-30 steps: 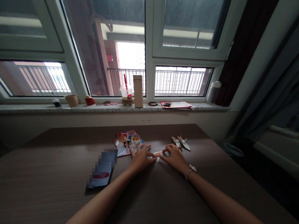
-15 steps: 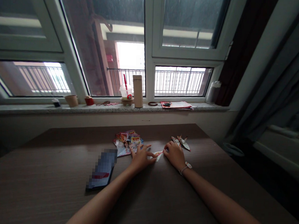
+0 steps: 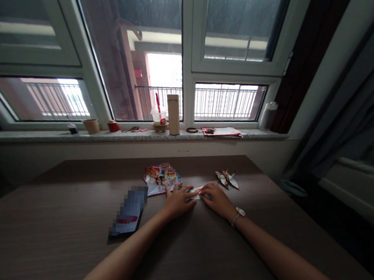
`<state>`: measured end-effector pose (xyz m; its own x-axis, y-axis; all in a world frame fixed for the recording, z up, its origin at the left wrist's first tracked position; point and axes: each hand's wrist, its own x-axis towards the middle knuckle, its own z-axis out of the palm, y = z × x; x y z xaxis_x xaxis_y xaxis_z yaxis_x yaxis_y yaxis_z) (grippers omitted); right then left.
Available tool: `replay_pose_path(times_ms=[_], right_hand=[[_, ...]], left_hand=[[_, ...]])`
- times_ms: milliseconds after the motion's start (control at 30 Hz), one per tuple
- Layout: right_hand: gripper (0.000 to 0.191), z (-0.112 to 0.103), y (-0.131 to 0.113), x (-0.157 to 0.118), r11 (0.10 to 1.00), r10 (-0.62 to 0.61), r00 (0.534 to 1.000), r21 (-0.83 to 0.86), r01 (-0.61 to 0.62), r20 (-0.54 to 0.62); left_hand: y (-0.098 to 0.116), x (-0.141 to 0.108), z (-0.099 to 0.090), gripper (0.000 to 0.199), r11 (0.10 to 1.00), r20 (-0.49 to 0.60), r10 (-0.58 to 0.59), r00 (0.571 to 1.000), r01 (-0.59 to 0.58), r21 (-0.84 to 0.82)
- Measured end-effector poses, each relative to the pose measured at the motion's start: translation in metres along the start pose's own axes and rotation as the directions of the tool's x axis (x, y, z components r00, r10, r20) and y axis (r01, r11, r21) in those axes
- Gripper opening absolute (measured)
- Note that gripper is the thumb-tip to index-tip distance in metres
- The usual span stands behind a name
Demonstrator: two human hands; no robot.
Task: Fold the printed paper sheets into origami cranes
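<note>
A small folded piece of white paper (image 3: 196, 193) with a reddish edge lies on the table between my two hands. My left hand (image 3: 178, 203) holds it down from the left, the thumb and forefinger tips at its edge and the other fingers spread towards the leaflets. From the right, the closed fingers of my right hand (image 3: 215, 198) grip the paper's other side; their tips partly cover it. Folded paper cranes (image 3: 231, 179) rest just beyond my right hand. Near my left fingers lies a pile of colourful printed leaflets (image 3: 159, 181).
A phone (image 3: 129, 212) with a blurred screen lies left of my left forearm on the brown table (image 3: 61, 208). Along the windowsill (image 3: 143, 136) stand a beige flask (image 3: 173, 115), a plastic cup with a red straw (image 3: 158, 115), a paper cup (image 3: 91, 126) and red-edged papers (image 3: 226, 132).
My right hand has drawn slightly nearer to me and left, its fingers flatter over the paper. More of the cranes shows. My left hand has barely shifted, and the view has moved slightly.
</note>
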<state>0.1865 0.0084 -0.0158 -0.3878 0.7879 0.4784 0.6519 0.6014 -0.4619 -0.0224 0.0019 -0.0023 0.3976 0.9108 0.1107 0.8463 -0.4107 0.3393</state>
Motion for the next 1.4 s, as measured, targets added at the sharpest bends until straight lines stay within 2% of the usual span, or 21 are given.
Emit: replay_pose_path(times_ms=[133,300,433,567,733,967,1233,1400], right_hand=[[0.014,-0.001,-0.005,-0.001,0.998,0.016,1.0,-0.052,-0.017,-0.013],[0.009,-0.003,-0.001,0.0,1.0,0.012,1.0,-0.002,-0.012,0.013],[0.007,-0.002,0.002,-0.001,1.0,-0.007,1.0,0.007,0.007,0.01],[0.015,0.0,0.002,-0.001,0.998,-0.057,0.998,-0.039,0.057,0.02],[0.011,0.002,0.002,-0.001,0.99,-0.119,0.993,-0.082,0.119,0.005],[0.01,0.002,0.001,-0.001,0.987,-0.133,0.991,-0.083,0.134,0.027],[0.016,-0.003,-0.001,-0.003,0.995,-0.075,0.996,-0.055,0.077,0.046],[0.01,-0.002,-0.002,-0.003,0.997,-0.034,0.999,-0.068,0.035,0.028]], left_hand=[[0.0,0.0,-0.001,0.036,1.0,-0.046,-0.007,0.999,0.005,-0.027],[-0.001,0.002,-0.002,0.028,0.999,-0.124,-0.02,0.992,0.016,-0.034],[-0.003,0.005,0.001,0.02,1.0,-0.176,0.011,0.984,-0.013,-0.007],[-0.003,0.006,0.003,0.012,0.998,-0.196,0.052,0.979,-0.047,0.034],[0.002,0.006,0.002,0.017,0.993,-0.226,0.111,0.968,-0.099,0.066],[-0.004,0.008,0.002,0.012,0.994,-0.196,0.103,0.975,-0.097,0.039],[-0.004,0.007,0.001,0.006,0.995,-0.191,0.099,0.977,-0.093,0.045],[-0.002,0.007,0.002,0.007,0.996,-0.205,0.088,0.975,-0.081,0.043]])
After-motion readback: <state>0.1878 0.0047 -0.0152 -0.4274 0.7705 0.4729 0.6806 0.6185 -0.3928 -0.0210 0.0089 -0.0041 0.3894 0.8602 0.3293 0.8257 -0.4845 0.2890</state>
